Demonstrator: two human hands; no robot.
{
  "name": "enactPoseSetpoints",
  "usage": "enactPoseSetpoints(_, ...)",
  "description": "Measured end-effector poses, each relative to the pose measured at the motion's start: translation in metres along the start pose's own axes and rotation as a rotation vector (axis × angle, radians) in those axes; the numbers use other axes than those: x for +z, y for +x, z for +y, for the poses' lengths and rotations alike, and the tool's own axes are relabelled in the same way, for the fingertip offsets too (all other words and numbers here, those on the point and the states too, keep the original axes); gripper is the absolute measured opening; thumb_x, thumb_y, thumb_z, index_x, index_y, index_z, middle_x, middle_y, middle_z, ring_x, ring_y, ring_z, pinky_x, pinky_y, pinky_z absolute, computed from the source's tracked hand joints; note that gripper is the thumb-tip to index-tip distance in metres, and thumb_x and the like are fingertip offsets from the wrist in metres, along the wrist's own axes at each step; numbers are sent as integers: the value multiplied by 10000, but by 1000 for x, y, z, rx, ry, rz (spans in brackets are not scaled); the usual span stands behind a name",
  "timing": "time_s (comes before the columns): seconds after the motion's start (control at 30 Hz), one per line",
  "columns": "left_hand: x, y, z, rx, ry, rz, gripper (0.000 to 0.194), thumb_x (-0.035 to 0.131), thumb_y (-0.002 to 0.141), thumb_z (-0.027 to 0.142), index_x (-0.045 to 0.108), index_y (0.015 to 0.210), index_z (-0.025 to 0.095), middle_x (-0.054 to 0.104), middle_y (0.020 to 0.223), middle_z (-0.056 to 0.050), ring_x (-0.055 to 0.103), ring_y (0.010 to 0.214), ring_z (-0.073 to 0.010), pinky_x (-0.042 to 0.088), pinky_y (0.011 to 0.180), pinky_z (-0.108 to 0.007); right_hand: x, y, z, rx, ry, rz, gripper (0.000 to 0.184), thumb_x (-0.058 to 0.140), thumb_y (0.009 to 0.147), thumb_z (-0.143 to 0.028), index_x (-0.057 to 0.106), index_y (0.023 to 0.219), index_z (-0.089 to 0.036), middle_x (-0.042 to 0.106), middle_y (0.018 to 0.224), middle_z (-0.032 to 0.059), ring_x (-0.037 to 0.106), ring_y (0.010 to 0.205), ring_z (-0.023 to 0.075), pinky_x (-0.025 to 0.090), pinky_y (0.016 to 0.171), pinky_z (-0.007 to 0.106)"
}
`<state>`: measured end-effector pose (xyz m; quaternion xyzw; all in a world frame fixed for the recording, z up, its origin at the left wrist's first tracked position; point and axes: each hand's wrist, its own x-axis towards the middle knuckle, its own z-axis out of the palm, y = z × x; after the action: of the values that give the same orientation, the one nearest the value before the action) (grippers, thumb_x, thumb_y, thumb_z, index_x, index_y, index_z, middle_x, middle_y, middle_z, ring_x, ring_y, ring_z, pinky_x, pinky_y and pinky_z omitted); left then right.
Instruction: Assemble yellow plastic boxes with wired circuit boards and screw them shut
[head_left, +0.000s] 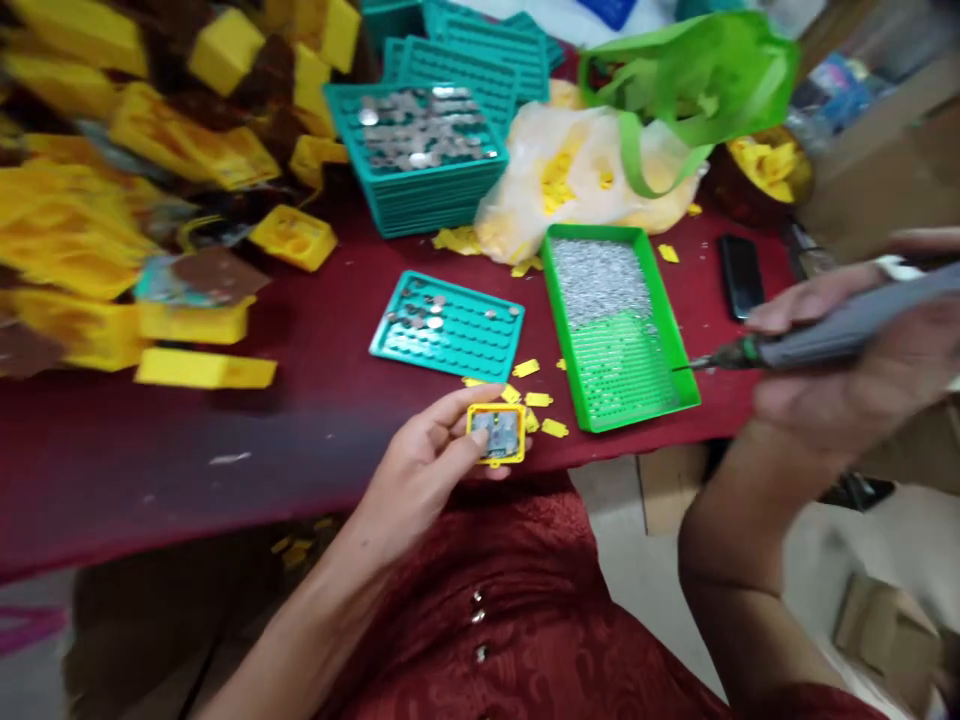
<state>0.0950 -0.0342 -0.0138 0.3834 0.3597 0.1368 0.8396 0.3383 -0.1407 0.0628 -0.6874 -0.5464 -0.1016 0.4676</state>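
Observation:
My left hand (431,440) grips a small yellow plastic case (521,435), its thumb resting on the circuit board (499,430) inside. The case is held at the table's front edge, board side up. In my right hand (892,370) is a grey electric screwdriver (840,325), pointing left. Its bit lies over the right part of a green tray (574,375), whose far half holds many small silvery screws (600,275); whether the bit touches anything I cannot tell. Several small yellow pieces (538,400) lie beside the case. A teal tray (480,345) holds some round metal discs.
Stacked teal trays (420,195) stand at the back, discs on top. Yellow cases (67,220) pile up on the left, partly blurred. Behind the screw tray are a plastic bag (517,205) and a green bag (720,70). A black phone (742,275) lies right.

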Motion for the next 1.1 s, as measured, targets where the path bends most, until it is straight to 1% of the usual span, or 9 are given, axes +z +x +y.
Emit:
enactPoseSetpoints(0.03,2,3,0,-19,3,10,442,757,808,306,643,1218,187,753,1086,-95,725,887,-204,585,653,-240,9,-2,3,44,127,164,334,304,1009,-510,494,1163,-282,428,721,6,468,555,169,449,544,344)
enactPoseSetpoints(0.1,5,9,-1,-51,-11,10,489,782,784,320,639,1231,182,759,1081,-99,732,889,-210,594,668,-243,30,-7,8,137,200,231,384,372,967,-596,503,1099,-260,461,699,6,498,537,165,452,511,336)
enactPoseSetpoints(0.2,9,15,-1,-96,-61,-2,528,812,746,324,646,1223,168,762,1077,-105,740,891,-219,605,666,-242,56,-14,12,182,253,271,437,415,920,-679,478,1072,-275,474,652,-18,495,497,152,443,476,315)
enactPoseSetpoints(0.3,10,17,-1,-119,-98,32,523,830,722,312,662,1194,163,769,1052,-93,743,873,-208,610,652,-221,67,-16,11,200,493,292,359,568,893,-598,508,1035,-273,489,624,-47,488,469,129,432,461,289)
enactPoseSetpoints(0.4,8,19,-2,-131,-110,45,508,824,732,308,664,1193,168,770,1061,-91,745,879,-204,615,661,-213,71,-17,10,233,600,317,338,654,849,-564,528,995,-285,501,620,-54,488,465,131,421,449,291)
enactPoseSetpoints(0.53,6,20,-3,-135,-91,26,518,819,742,322,660,1212,173,766,1084,-101,749,878,-209,621,665,-221,76,-20,13,285,424,314,430,565,831,-709,465,998,-326,450,627,-47,480,475,162,442,468,330)
enactPoseSetpoints(0.77,7,20,-2,-126,-62,20,493,809,757,330,660,1199,169,769,1061,-92,742,872,-200,625,654,-226,80,-24,19,262,193,218,439,364,904,-732,384,1081,-331,417,653,-32,488,505,174,428,492,333)
enactPoseSetpoints(0.97,11,21,-1,-118,-92,16,457,773,789,274,640,1204,137,760,1100,-121,743,865,-196,621,649,-221,82,-21,16,241,335,289,455,484,868,-728,440,1031,-305,404,638,-45,471,482,139,426,473,303)
enactPoseSetpoints(1.1,10,22,2,-143,-180,-62,398,706,817,195,633,1201,118,741,1150,-148,749,902,-223,618,657,-223,81,-18,12,184,578,356,355,704,818,-551,589,980,-257,480,606,-46,470,483,120,404,456,270)
